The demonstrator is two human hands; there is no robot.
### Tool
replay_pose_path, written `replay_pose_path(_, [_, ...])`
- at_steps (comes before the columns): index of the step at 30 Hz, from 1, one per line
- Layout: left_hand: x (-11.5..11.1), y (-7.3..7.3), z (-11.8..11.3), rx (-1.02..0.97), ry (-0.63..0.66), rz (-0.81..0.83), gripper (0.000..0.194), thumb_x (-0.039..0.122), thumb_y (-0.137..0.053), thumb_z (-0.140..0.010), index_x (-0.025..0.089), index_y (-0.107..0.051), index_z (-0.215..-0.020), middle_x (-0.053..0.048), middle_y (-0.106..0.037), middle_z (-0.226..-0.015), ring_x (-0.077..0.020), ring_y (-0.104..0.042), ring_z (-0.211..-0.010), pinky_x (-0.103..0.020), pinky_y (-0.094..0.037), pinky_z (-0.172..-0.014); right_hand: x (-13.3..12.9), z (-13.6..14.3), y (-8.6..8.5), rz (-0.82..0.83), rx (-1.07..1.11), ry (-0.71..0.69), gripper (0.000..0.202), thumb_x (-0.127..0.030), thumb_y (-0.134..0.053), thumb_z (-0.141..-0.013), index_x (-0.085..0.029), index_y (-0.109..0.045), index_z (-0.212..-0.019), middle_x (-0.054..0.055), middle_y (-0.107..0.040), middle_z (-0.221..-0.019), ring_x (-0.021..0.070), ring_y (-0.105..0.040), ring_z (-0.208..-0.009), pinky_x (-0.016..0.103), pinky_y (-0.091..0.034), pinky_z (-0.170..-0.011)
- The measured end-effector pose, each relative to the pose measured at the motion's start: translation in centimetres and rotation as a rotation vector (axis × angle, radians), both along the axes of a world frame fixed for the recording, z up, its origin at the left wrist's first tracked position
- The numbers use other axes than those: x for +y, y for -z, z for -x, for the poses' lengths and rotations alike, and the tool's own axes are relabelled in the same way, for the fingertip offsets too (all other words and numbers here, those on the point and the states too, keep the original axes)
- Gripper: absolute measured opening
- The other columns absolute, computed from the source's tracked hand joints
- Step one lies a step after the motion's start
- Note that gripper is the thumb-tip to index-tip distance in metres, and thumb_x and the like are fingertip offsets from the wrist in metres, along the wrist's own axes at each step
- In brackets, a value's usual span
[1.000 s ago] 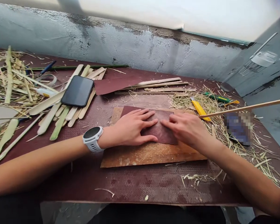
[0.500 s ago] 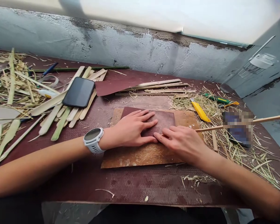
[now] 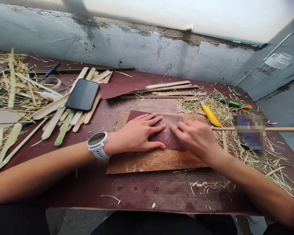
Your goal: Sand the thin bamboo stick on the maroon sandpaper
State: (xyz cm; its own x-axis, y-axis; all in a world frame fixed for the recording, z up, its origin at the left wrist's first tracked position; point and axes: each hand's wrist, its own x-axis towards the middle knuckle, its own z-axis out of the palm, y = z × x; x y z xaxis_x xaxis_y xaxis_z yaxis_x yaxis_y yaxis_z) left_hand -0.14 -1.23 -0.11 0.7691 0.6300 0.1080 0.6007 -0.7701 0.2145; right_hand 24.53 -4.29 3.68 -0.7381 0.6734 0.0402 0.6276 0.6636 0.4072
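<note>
Left hand: grip open, palm down and fingers spread, on the dark red sheet. Right hand: grip closed around the long bamboo strip, index finger extended over the sheet's right part. Your right hand hides the near end of the strip; the rest runs out to the right edge of your view. The sheet lies on the wooden board, which rests on the desk in front of you.

Obstructions, right side: the strip crosses the line of a dark object masked by pixelation; you cannot identify it or confirm contact. The yellow cutter lies just beyond the strip, amid fine shavings. Farther back is a green-handled tool; any marking on it is too small to read.

Beyond the board: thin strips lie side by side, partly beneath a second red sheet.

Left side: the black phone, screen dark, rests on a fan of flat bamboo pieces. Beside these are a white bottle, a blue-handled tool and a heap of coarse scraps. A green stalk lies along the back, near the wall. A white watch is on your left wrist.
</note>
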Motion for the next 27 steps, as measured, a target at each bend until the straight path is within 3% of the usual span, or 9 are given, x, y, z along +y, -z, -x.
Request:
replay_pose_path(3, [0.02,0.05,-0.04,0.008,-0.001,-0.002,0.084,0.078,-0.051,-0.097,0.018,-0.053,-0.156,-0.015,-0.038,-0.168,-0.0353,-0.034,-0.157,-0.05,-0.029,-0.13,-0.49,0.28,0.12,0.022,0.019,-0.111,0.028,-0.016,-0.054,-0.103,-0.015,-0.072,-0.124,0.005,-0.072,-0.089,0.0192,-0.062,-0.075,0.035,-0.031,-0.065])
replay_pose_path(7, [0.04,0.05,-0.04,0.014,-0.011,-0.002,0.087,0.08,-0.05,-0.096,0.019,-0.051,-0.157,-0.016,-0.036,-0.168,-0.0361,-0.033,-0.158,-0.051,-0.028,-0.131,-0.59,0.2,0.01,-0.013,-0.004,0.021,0.025,-0.013,-0.056,-0.101,-0.015,-0.073,-0.118,0.006,-0.073,-0.091,0.0205,-0.062,-0.077,0.036,-0.03,-0.064])
replay_pose_path(11, [0.03,0.07,0.03,0.021,0.009,-0.003,0.081,0.075,-0.051,-0.099,0.018,-0.052,-0.157,-0.015,-0.038,-0.168,-0.0356,-0.034,-0.158,-0.049,-0.028,-0.131,-0.89,0.23,-0.37,0.113,0.022,-0.106,0.023,-0.016,-0.059,-0.101,-0.017,-0.072,-0.12,0.005,-0.073,-0.092,0.0189,-0.063,-0.078,0.035,-0.031,-0.065])
replay_pose_path(13, [0.04,0.12,0.03,0.018,-0.002,-0.007,0.082,0.076,-0.051,-0.098,0.018,-0.052,-0.157,-0.016,-0.038,-0.168,-0.0358,-0.033,-0.158,-0.05,-0.028,-0.131,-0.82,0.24,-0.54,0.155,0.025,-0.084,0.023,-0.016,-0.059,-0.101,-0.021,-0.072,-0.12,0.004,-0.073,-0.093,0.0181,-0.063,-0.078,0.034,-0.03,-0.065])
replay_pose_path(16, [0.05,0.22,-0.01,0.006,-0.019,-0.012,0.087,0.081,-0.049,-0.096,0.019,-0.051,-0.157,-0.016,-0.037,-0.168,-0.0361,-0.033,-0.158,-0.051,-0.029,-0.13,-0.7,0.35,-0.62,0.081,-0.008,0.037,0.024,-0.013,-0.057,-0.101,-0.017,-0.073,-0.118,0.007,-0.074,-0.093,0.0195,-0.063,-0.077,0.035,-0.028,-0.064])
replay_pose_path(18, [0.06,0.23,-0.03,0.005,-0.007,-0.01,0.085,0.079,-0.05,-0.097,0.019,-0.051,-0.157,-0.016,-0.037,-0.168,-0.0349,-0.033,-0.158,-0.05,-0.028,-0.131,-0.92,0.5,-0.59,0.056,-0.022,0.025,0.025,-0.012,-0.056,-0.1,-0.014,-0.073,-0.119,0.009,-0.074,-0.093,0.0198,-0.063,-0.077,0.035,-0.028,-0.064])
replay_pose_path(21, [0.06,0.17,-0.01,0.005,0.002,-0.007,0.081,0.076,-0.051,-0.098,0.019,-0.051,-0.157,-0.015,-0.037,-0.168,-0.0338,-0.033,-0.158,-0.049,-0.028,-0.131,-1.13,0.49,-0.48,0.122,0.004,-0.098,0.025,-0.017,-0.057,-0.102,-0.018,-0.072,-0.122,0.005,-0.073,-0.092,0.0187,-0.063,-0.076,0.035,-0.03,-0.064])
replay_pose_path(25, [0.03,0.1,-0.01,0.002,-0.017,-0.009,0.087,0.081,-0.049,-0.095,0.019,-0.051,-0.157,-0.015,-0.037,-0.168,-0.0353,-0.033,-0.158,-0.05,-0.027,-0.131,-0.48,0.05,-0.19,0.034,-0.012,0.057,0.026,-0.012,-0.057,-0.1,-0.016,-0.072,-0.121,0.007,-0.073,-0.091,0.0191,-0.063,-0.076,0.034,-0.028,-0.063])
replay_pose_path(27, [0.01,0.11,-0.02,0.01,-0.007,-0.008,0.086,0.079,-0.049,-0.097,0.019,-0.051,-0.157,-0.016,-0.036,-0.168,-0.0354,-0.033,-0.158,-0.05,-0.027,-0.131,-0.31,0.02,0.03,0.02,-0.022,0.024,0.026,-0.012,-0.056,-0.1,-0.014,-0.071,-0.121,0.008,-0.072,-0.091,0.0191,-0.062,-0.076,0.034,-0.028,-0.063])
